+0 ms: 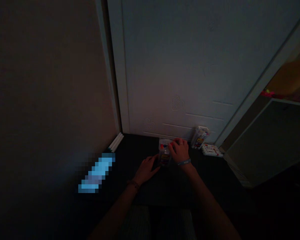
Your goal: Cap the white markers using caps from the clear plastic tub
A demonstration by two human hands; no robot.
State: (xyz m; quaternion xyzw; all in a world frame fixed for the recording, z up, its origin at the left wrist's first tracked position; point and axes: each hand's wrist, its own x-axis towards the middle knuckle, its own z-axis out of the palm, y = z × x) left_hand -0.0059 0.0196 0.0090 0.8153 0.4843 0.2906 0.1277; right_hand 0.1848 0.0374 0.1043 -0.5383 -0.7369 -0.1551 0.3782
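Observation:
A clear plastic marker case (pixel 164 158) stands upright on the dark tabletop, with red and blue marker ends showing near its top. My left hand (pixel 147 169) is curled against the case's lower left side, thumb toward its front. Over the upper right of the case bends my right hand (pixel 180 150), its fingers drawn together at the top. Whatever those fingertips pinch is hidden in the dim light. To the right, a second clear case (pixel 200 137) stands by the white panel, with a pile of white markers (pixel 212 150) lying beside it.
Several white markers (pixel 116 142) lie along the left wall. Nearer me on that side is a bright, pixelated rectangle (pixel 97 174). A white panel with heart patterns (pixel 177 103) rises behind the dark tabletop (pixel 140 145). A shelf unit (pixel 277 133) stands at the right.

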